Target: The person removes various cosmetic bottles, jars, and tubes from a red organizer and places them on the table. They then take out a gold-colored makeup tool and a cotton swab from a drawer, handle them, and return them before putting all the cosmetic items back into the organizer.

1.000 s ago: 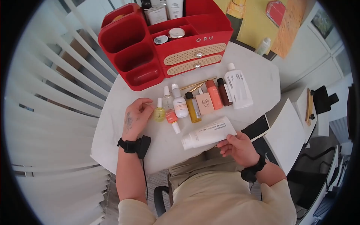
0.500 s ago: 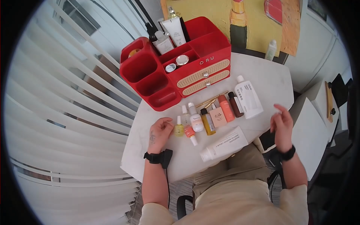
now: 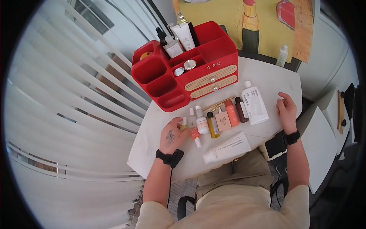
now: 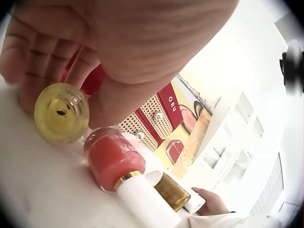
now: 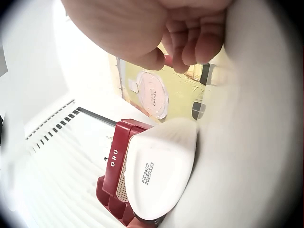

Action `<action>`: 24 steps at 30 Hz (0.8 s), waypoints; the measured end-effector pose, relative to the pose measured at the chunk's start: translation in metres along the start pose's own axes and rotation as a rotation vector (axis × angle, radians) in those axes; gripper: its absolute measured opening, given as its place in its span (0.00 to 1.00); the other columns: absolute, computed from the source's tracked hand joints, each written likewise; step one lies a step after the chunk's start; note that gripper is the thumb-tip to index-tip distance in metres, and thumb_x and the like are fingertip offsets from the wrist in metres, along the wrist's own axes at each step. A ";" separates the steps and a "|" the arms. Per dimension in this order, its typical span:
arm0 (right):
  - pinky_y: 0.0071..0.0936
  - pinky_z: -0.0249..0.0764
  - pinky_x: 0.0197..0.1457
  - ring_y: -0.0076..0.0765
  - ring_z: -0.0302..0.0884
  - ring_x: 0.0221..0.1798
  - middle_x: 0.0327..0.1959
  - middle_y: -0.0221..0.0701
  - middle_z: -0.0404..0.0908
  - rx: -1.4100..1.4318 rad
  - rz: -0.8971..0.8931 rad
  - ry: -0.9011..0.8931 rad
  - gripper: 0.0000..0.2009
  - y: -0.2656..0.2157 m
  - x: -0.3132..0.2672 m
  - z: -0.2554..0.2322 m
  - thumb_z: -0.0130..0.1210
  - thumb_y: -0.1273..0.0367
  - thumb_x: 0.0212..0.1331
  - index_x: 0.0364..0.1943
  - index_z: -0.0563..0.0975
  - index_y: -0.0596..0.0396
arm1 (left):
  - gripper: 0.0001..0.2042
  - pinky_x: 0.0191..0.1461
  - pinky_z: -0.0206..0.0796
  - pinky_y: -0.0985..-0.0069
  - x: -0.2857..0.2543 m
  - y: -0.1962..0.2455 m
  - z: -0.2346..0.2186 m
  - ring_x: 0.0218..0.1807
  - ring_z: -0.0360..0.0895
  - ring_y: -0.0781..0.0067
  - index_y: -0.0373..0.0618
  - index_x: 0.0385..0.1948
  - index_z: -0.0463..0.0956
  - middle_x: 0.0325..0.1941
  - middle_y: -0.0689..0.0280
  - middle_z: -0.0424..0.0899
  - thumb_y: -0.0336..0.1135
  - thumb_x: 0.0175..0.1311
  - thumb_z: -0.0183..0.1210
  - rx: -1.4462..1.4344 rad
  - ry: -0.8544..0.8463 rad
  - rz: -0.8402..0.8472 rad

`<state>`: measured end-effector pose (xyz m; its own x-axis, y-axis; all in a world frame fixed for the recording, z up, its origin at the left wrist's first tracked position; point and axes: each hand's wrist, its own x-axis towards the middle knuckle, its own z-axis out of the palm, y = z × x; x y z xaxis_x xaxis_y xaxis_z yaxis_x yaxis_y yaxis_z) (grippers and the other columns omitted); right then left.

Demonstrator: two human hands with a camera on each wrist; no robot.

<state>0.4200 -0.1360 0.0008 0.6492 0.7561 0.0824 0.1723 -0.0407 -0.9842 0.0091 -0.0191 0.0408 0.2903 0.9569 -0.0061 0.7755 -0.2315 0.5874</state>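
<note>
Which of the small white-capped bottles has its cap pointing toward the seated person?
The short coral bottle with the gold collar. Its white cap points that way, while the neighbouring yellow bottle and clear bottle have their caps pointing away.

Cosmetic bottles [image 3: 201, 124] line a marble-look table [image 3: 187, 166] beside a red ORU organizer [image 3: 201, 71] in an indoor vanity corner with slatted blinds [image 3: 57, 143] and a lipstick painting [image 3: 267, 36], whether home or office unclear.
</note>
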 end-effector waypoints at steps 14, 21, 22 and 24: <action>0.14 0.63 0.30 0.11 0.64 0.25 0.23 0.19 0.72 0.000 -0.165 0.095 0.11 0.019 -0.004 0.001 0.53 0.74 0.63 0.49 0.78 0.58 | 0.15 0.50 0.72 0.63 0.043 0.091 0.006 0.47 0.78 0.48 0.41 0.45 0.77 0.44 0.54 0.81 0.24 0.53 0.59 0.095 -0.029 0.675; 0.15 0.67 0.36 0.14 0.68 0.29 0.26 0.21 0.73 -0.028 -0.107 0.048 0.12 0.007 -0.008 0.001 0.52 0.76 0.63 0.50 0.77 0.59 | 0.14 0.49 0.72 0.64 0.066 0.083 0.029 0.45 0.79 0.50 0.41 0.45 0.77 0.43 0.53 0.81 0.25 0.56 0.59 0.102 -0.234 0.644; 0.15 0.67 0.36 0.14 0.68 0.29 0.26 0.21 0.73 -0.021 -0.110 0.045 0.12 0.005 -0.008 0.001 0.52 0.76 0.63 0.50 0.77 0.59 | 0.14 0.49 0.72 0.64 0.064 0.082 0.029 0.45 0.79 0.50 0.41 0.45 0.77 0.43 0.53 0.81 0.25 0.56 0.59 0.105 -0.232 0.646; 0.16 0.67 0.36 0.14 0.67 0.29 0.26 0.22 0.73 -0.048 -0.118 0.054 0.12 0.002 -0.009 0.001 0.52 0.76 0.63 0.50 0.77 0.59 | 0.13 0.49 0.72 0.66 0.061 0.081 0.028 0.44 0.79 0.52 0.40 0.45 0.77 0.43 0.53 0.81 0.25 0.57 0.58 0.068 -0.204 0.620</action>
<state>0.4134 -0.1420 -0.0023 0.6612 0.7212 0.2066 0.2840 0.0143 -0.9587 0.1051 0.0157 0.0654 0.7904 0.5915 0.1596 0.4621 -0.7465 0.4788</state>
